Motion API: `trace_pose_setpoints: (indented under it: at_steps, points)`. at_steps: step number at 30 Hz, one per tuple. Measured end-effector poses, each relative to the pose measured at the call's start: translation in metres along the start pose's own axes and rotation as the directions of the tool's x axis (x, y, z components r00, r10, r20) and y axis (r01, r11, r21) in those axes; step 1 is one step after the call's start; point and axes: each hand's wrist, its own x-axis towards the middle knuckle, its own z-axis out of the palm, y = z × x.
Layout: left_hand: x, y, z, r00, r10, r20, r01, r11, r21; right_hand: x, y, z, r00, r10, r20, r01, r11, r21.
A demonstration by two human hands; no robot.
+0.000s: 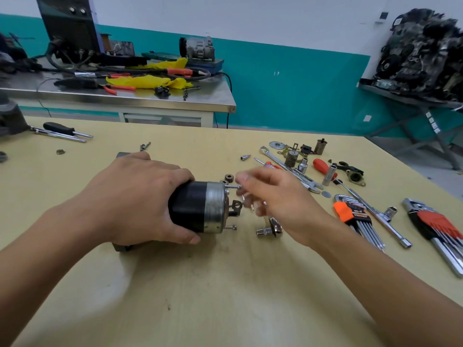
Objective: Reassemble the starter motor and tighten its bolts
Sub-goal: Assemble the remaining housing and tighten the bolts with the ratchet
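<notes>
The starter motor (200,207) lies on its side on the yellow table (225,284), a black cylinder with a silver end cap facing right. My left hand (140,196) grips the black body from above. Two long bolts stick out of the end cap: an upper bolt (231,187) and a lower bolt (231,227). My right hand (273,199), blurred, pinches the head of the upper bolt with thumb and fingertips. A black terminal bracket (236,205) juts from the cap between the bolts.
A small gear (228,178) lies just behind the motor. A ratchet head with socket (270,229) lies by my right wrist. Wrenches, sockets, a red-handled screwdriver (323,167) and two hex key sets (355,219) spread to the right. A steel bench (120,96) stands behind.
</notes>
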Motion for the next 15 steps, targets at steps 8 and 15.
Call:
trace_pose_setpoints:
  at_steps: [8,15]
  points:
    - [0.0,0.001,-0.001,1.0,0.003,-0.008,-0.003,1.0,-0.011,0.004,0.009,-0.005,0.986,-0.161,0.05,0.161,0.987,0.013]
    - [0.0,0.0,-0.001,1.0,0.006,-0.004,-0.006,1.0,-0.009,0.004,0.008,0.006,0.999,-0.03,0.026,0.033,0.991,-0.13]
